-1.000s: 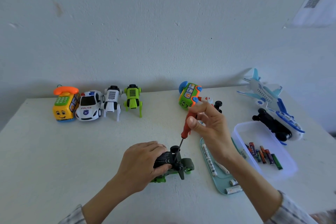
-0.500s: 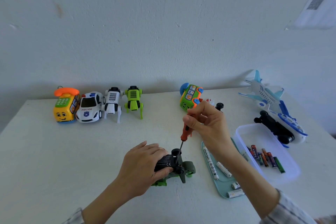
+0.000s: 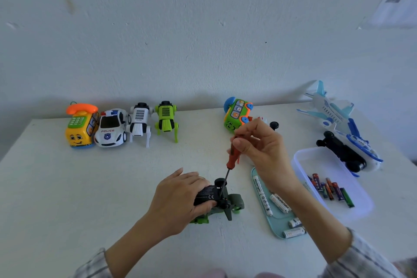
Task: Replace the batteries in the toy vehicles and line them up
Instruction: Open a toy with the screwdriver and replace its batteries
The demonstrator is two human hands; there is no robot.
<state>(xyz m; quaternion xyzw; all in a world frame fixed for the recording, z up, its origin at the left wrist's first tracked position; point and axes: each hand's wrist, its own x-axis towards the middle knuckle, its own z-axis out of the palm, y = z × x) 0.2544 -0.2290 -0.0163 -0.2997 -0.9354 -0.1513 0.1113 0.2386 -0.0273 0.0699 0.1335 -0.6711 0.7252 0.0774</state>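
Row at 10 o'clock: phone car (image 3: pixel 81 126), police car (image 3: pixel 111 128), white robot (image 3: pixel 140 122), green robot (image 3: pixel 166 119).
Left hand (image 3: pixel 180 198): fingers clenched around green toy (image 3: pixel 222 205), table (image 3: pixel 67 187) centre.
Right hand (image 3: pixel 262 149): fingers pinched screwdriver (image 3: pixel 230 160), tip on the toy.
Tray (image 3: pixel 278 221), 4 o'clock: white batteries (image 3: pixel 279 203).
Tub (image 3: pixel 316 160), 3 o'clock: coloured batteries (image 3: pixel 329 188).

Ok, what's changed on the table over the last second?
Very little. The right hand has worked its fingers round the red screwdriver, whose tip stays on the upturned green toy. The left hand keeps its grip on that toy. Nothing was picked up or let go. The toy row, batteries and clear tub are unmoved.
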